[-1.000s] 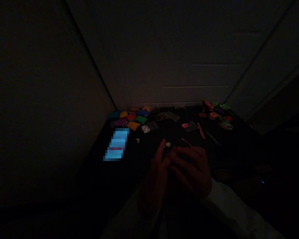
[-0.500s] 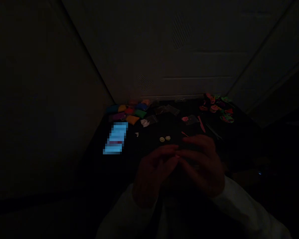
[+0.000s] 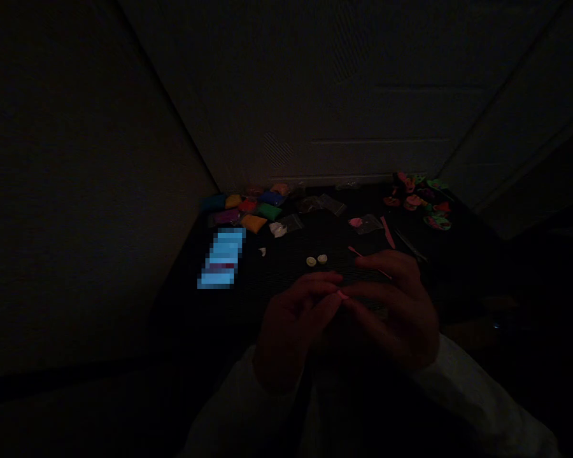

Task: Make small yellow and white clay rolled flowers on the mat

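In dim light, my left hand [image 3: 291, 324] pinches a small piece of pink clay [image 3: 342, 296] between thumb and fingers. My right hand [image 3: 401, 308] meets it from the other side, thumb and a finger closed at the same piece. Most of the clay is hidden by the fingertips. Just beyond my hands lie two small pale round pieces [image 3: 316, 261], side by side on the dark table. A thin pink modelling tool [image 3: 356, 252] reaches partly under my right hand. Behind it are a pink plastic knife [image 3: 388, 233] and an opened bag with pink clay [image 3: 356, 222].
Several coloured clay packets [image 3: 254, 223] are heaped at the back left, near white clay [image 3: 277, 229] on a bag. A lit, blurred screen [image 3: 222, 259] lies at the left. Colourful small shapes [image 3: 413, 202] crowd the back right, with a slim grey tool [image 3: 410, 245] before them.
My right hand has shifted slightly right, and more of the pink clay shows between the fingertips. The view has tilted a little, so the table appears higher.
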`<state>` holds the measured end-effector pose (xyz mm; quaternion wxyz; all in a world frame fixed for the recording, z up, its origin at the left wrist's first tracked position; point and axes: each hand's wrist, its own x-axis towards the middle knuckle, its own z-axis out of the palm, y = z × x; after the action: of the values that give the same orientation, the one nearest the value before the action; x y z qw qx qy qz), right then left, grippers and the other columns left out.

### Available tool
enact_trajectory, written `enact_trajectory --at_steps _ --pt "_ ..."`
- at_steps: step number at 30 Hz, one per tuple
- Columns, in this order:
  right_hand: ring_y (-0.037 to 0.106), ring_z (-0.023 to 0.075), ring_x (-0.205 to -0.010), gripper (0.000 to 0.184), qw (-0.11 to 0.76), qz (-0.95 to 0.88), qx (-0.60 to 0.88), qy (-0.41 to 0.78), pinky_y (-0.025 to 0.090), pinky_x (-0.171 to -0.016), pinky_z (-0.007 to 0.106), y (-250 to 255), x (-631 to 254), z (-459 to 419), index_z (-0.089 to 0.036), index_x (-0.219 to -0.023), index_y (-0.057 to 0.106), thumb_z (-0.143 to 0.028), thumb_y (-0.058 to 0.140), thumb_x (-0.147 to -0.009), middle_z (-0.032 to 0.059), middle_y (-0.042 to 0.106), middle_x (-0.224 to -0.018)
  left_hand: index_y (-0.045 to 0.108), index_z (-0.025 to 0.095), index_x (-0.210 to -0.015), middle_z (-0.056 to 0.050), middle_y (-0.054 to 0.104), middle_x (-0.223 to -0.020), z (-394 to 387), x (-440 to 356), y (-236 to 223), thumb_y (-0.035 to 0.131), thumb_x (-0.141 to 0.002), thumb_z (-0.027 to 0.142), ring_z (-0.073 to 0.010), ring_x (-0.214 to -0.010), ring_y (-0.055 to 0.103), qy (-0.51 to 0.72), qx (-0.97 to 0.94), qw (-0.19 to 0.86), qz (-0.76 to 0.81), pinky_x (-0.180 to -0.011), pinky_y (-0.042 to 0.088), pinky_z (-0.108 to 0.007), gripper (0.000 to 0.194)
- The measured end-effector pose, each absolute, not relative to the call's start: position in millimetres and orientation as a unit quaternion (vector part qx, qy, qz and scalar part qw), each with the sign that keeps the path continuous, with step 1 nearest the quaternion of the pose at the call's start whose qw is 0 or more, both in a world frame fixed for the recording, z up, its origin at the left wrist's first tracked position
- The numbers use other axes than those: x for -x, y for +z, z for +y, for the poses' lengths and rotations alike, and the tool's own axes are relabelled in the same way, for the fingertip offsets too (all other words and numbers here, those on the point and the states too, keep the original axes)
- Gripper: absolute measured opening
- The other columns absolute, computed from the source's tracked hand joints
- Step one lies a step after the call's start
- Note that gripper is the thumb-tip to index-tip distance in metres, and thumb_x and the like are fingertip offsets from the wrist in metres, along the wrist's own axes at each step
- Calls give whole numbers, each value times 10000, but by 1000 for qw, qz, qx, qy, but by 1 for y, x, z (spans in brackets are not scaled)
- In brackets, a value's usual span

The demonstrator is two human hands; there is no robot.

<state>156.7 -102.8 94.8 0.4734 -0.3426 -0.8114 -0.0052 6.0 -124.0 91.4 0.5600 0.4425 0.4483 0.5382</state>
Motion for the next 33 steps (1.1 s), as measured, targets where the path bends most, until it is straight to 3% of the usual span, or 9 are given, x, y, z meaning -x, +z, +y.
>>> enact_trajectory --at_steps 4,9,14,21,29,33 --pt "462 213 -1015 231 478 -809 342 0 401 -865 431 93 -157 -102 -228 -940 578 -205 626 -715 47 528 -1058 664 201 -706 -15 618 -1007 -125 -8 93 607 -713 229 -181 -974 535 544 -435 557 452 -853 392 -296 64" --pt "474 210 -1000 153 483 -803 350 -5 414 -845 429 93 -156 -102 -253 -872 602 -196 607 -730 31 537 -1041 662 204 -701 -12 621 -993 -124 -9 92 610 -707 221 -178 -954 542 552 -430 555 450 -831 401 -293 55" --pt "481 215 -993 226 481 -805 348 -9 417 -845 435 93 -157 -103 -244 -933 593 -211 629 -711 43 540 -1040 666 214 -696 -4 614 -1000 -124 -8 92 608 -708 219 -173 -964 534 546 -430 561 450 -833 398 -286 59" --pt "481 207 -978 152 485 -800 353 9 429 -829 425 95 -156 -104 -251 -867 617 -208 617 -722 31 550 -1021 671 211 -710 -12 619 -978 -124 -6 90 602 -711 217 -171 -955 536 561 -422 571 425 -824 413 -284 69" --pt "494 205 -974 135 504 -796 331 57 429 -836 423 96 -155 -107 -244 -845 626 -192 614 -720 34 562 -996 664 176 -705 -15 622 -950 -121 -3 90 587 -698 179 -180 -895 567 507 -310 735 325 -789 441 -306 78" --pt "501 210 -987 150 499 -797 334 67 433 -835 426 95 -156 -108 -260 -859 626 -203 610 -721 30 563 -1004 670 183 -677 6 626 -914 -120 -5 90 611 -668 158 -144 -854 569 503 -285 760 297 -766 437 -267 65"
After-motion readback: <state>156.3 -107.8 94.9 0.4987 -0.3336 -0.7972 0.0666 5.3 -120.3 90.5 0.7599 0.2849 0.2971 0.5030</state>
